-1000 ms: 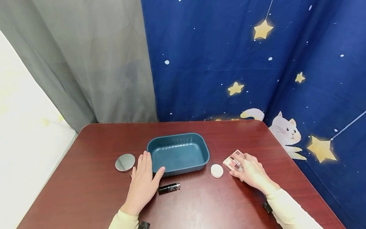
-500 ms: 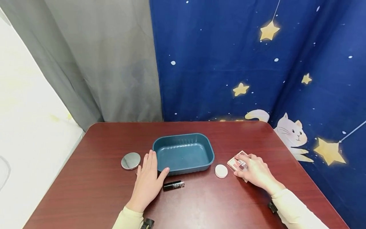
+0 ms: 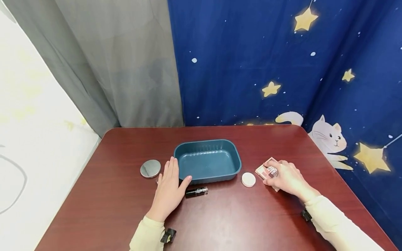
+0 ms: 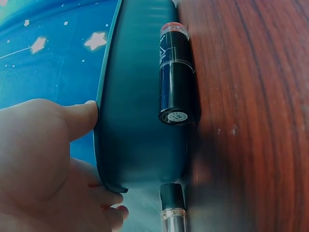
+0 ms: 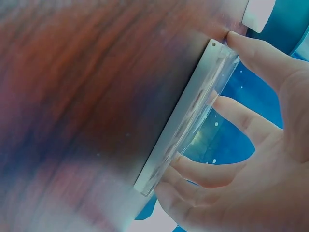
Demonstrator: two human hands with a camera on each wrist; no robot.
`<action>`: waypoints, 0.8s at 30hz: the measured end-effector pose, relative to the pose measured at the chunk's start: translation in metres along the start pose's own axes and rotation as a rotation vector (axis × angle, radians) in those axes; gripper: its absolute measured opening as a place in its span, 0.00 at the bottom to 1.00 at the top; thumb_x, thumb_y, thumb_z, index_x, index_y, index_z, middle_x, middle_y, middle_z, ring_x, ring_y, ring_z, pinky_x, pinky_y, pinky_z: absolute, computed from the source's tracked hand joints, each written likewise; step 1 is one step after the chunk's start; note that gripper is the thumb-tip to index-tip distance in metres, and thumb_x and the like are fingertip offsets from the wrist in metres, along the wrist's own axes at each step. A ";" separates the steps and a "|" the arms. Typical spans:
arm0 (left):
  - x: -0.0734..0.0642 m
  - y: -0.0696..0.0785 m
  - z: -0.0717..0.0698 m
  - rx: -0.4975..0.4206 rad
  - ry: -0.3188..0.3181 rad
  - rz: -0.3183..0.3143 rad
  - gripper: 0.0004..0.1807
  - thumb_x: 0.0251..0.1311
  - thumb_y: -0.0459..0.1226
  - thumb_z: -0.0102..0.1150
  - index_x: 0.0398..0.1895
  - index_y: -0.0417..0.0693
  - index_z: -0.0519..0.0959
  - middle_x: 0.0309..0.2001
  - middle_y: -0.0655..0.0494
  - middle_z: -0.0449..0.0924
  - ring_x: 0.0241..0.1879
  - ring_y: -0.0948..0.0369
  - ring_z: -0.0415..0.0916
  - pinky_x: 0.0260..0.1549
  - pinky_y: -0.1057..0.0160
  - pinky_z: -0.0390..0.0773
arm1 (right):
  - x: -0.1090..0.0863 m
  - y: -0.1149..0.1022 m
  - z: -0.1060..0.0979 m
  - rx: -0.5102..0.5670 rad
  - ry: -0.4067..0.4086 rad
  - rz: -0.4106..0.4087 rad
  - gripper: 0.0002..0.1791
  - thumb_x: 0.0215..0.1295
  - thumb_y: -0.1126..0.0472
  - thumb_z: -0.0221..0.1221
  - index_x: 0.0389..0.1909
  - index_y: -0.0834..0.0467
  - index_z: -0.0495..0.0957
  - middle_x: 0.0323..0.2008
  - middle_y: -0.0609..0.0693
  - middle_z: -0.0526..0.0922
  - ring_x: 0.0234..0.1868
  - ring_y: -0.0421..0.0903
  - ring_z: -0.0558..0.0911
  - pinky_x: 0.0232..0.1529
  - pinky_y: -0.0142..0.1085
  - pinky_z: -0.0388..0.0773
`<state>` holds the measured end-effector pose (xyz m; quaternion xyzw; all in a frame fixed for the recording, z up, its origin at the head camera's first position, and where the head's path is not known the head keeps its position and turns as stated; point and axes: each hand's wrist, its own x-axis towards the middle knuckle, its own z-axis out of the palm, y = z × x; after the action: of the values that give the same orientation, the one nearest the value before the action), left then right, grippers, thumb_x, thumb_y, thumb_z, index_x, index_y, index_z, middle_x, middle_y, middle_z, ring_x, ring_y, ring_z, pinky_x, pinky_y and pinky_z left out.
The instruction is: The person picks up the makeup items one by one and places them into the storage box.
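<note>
My left hand (image 3: 169,195) rests against the near left corner of the dark teal plastic bin (image 3: 226,176). Its fingers are extended; in the left wrist view the thumb (image 4: 82,118) touches the bin's rim. Beside it on the table lies a black lipstick tube (image 3: 196,192) with a clear end. My right hand (image 3: 290,179) holds a flat eyeshadow palette (image 3: 268,171) by its edges, thumb on the near side and fingers over the far side. The palette lies on the table, partly covered by the hand. Left of it sits a round white compact (image 3: 248,180).
A round silvery mirror-like disc (image 3: 150,168) lies left of the bin. In the left wrist view a small bottle (image 4: 173,200) with a dark cap shows below the lipstick; my left hand mostly hides it from the head view. Curtains hang behind the reddish-brown table (image 3: 103,195).
The head view has shifted, so everything sits farther right and slightly higher in it. Both hands keep their places, left against the bin and right on the palette.
</note>
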<state>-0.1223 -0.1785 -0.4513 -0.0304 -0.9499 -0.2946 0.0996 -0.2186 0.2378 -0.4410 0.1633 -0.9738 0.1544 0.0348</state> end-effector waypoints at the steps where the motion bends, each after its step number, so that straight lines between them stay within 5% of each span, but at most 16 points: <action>1: 0.000 0.000 0.000 0.000 -0.005 0.001 0.47 0.72 0.58 0.50 0.81 0.40 0.44 0.81 0.49 0.37 0.79 0.46 0.37 0.68 0.31 0.45 | 0.001 0.001 -0.001 0.002 -0.008 0.001 0.33 0.47 0.45 0.77 0.57 0.48 0.81 0.47 0.62 0.79 0.43 0.62 0.75 0.33 0.55 0.73; 8: 0.003 -0.001 0.002 -0.014 -0.010 0.002 0.47 0.73 0.57 0.50 0.81 0.40 0.45 0.81 0.50 0.36 0.79 0.46 0.36 0.69 0.32 0.46 | 0.008 0.008 -0.007 0.009 -0.062 -0.011 0.36 0.47 0.44 0.77 0.59 0.49 0.80 0.45 0.59 0.80 0.42 0.56 0.76 0.33 0.48 0.75; 24: 0.004 -0.001 -0.001 -0.028 -0.040 0.008 0.47 0.73 0.56 0.50 0.81 0.40 0.43 0.81 0.50 0.34 0.79 0.48 0.33 0.69 0.32 0.46 | 0.028 -0.009 -0.031 -0.037 -0.028 -0.064 0.45 0.44 0.43 0.78 0.67 0.50 0.75 0.55 0.64 0.76 0.49 0.61 0.75 0.38 0.58 0.75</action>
<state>-0.1263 -0.1799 -0.4497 -0.0416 -0.9473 -0.3068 0.0815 -0.2419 0.2307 -0.4057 0.1959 -0.9711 0.1330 0.0293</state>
